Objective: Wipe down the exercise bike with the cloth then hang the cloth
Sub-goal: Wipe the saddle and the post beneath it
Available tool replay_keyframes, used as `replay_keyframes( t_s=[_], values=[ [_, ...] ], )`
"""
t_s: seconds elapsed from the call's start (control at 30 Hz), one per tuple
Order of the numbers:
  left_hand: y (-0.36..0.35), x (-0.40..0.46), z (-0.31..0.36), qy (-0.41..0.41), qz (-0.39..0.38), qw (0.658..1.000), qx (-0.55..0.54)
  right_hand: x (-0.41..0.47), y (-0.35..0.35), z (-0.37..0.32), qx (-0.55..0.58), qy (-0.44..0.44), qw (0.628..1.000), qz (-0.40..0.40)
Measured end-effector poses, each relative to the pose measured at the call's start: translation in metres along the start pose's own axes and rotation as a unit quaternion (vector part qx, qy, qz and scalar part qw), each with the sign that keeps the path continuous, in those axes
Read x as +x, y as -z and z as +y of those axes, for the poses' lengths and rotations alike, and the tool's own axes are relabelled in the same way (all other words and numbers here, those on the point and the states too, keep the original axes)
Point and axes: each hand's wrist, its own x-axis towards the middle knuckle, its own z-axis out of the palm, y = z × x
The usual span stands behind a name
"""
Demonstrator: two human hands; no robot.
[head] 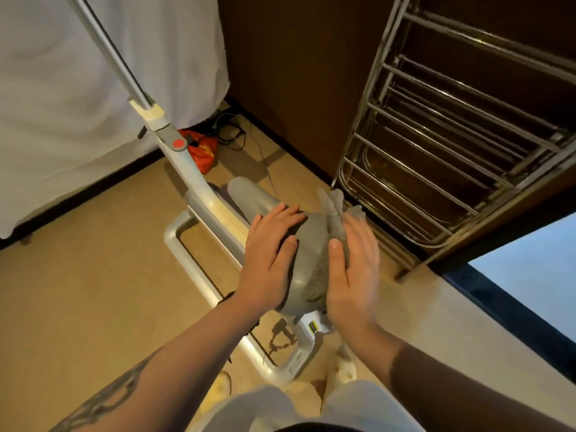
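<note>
Right hand [350,269] presses the cloth [330,241], flat-fingered, onto the bike seat [299,244]; left hand [271,247] flat beside it. Unpinched cloth may slip off.

Warm, fairly dim indoor light, brighter on the white sheet [93,73] at far left. The right hand [352,272] is motion-blurred. Wide-angle distortion bends the metal rack [452,135] at far right.
</note>
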Motion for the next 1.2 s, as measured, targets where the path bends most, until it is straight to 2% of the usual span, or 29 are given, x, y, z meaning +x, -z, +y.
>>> replay_keyframes(
  t_s=[0.07,0.13,0.2,0.27,0.33,0.4,0.47,0.53,0.63,0.7,0.77,0.8,0.9,0.93,1.03,1.1,1.2],
  values=[
    [-0.001,0.001,0.001,-0.005,-0.008,1.0,0.01,0.003,-0.008,0.007,0.091,-0.069,0.993,0.023],
    [0.002,0.003,0.003,-0.029,-0.029,0.997,0.068,0.017,-0.008,0.003,0.182,-0.181,0.965,0.061],
    [0.009,0.01,0.002,-0.085,-0.061,0.981,0.161,0.01,-0.015,-0.007,0.253,-0.241,0.925,0.148],
    [0.016,0.021,-0.004,-0.132,-0.11,0.964,0.203,-0.023,-0.042,-0.033,0.308,-0.252,0.884,0.247],
    [0.019,0.03,-0.011,-0.167,-0.136,0.953,0.215,-0.045,-0.07,-0.06,0.306,-0.247,0.867,0.305],
    [0.018,0.032,-0.016,-0.192,-0.132,0.951,0.204,-0.037,-0.075,-0.057,0.311,-0.277,0.836,0.357],
    [0.016,0.032,-0.018,-0.202,-0.131,0.952,0.192,-0.024,-0.062,-0.045,0.321,-0.313,0.814,0.371],
    [0.014,0.033,-0.019,-0.208,-0.137,0.949,0.195,-0.026,-0.073,-0.049,0.308,-0.311,0.806,0.398],
    [0.012,0.036,-0.019,-0.2,-0.137,0.952,0.186,-0.037,-0.12,-0.071,0.214,-0.284,0.801,0.482],
    [0.011,0.036,-0.019,-0.198,-0.134,0.954,0.18,-0.027,-0.12,-0.067,0.217,-0.327,0.756,0.523],
    [0.011,0.034,-0.019,-0.203,-0.127,0.954,0.182,-0.017,-0.107,-0.056,0.271,-0.386,0.707,0.526],
    [0.011,0.034,-0.02,-0.205,-0.123,0.954,0.182,-0.017,-0.105,-0.058,0.28,-0.38,0.705,0.529],
    [0.011,0.036,-0.019,-0.194,-0.122,0.957,0.177,-0.027,-0.119,-0.074,0.212,-0.303,0.764,0.529],
    [0.011,0.036,-0.018,-0.192,-0.127,0.957,0.178,-0.029,-0.119,-0.072,0.199,-0.297,0.773,0.524],
    [0.014,0.035,-0.015,-0.2,-0.147,0.948,0.202,-0.026,-0.097,-0.045,0.208,-0.314,0.799,0.469],
    [0.014,0.035,-0.016,-0.2,-0.142,0.946,0.213,-0.028,-0.094,-0.044,0.235,-0.288,0.809,0.455],
    [0.012,0.037,-0.014,-0.178,-0.131,0.956,0.19,-0.03,-0.108,-0.067,0.157,-0.279,0.821,0.473]
  ],
)
